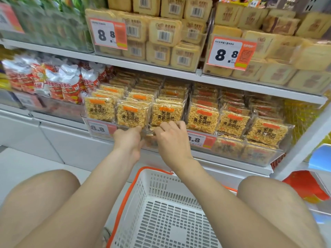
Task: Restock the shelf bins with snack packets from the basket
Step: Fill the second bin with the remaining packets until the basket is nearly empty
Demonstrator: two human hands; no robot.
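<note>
Both hands are at the front rim of a clear, rigid plastic bin on the lower white shelf. The left hand is curled, its fingers touching the lower edge of a front-row snack packet. The right hand is likewise curled, its fingertips laid on the neighbouring packet. Whether either packet is actually gripped cannot be told (the contact is blurred).

The packets are flat, square and sealed in glossy transparent film. They show a coarse, golden granular slab and an orange label strip, and they are stood upright in rows.

The basket, of white perforated plastic with an orange handle, is set on the floor between the knees, below the hands. A paper price label is fixed to the bin front, just beside the left hand.
</note>
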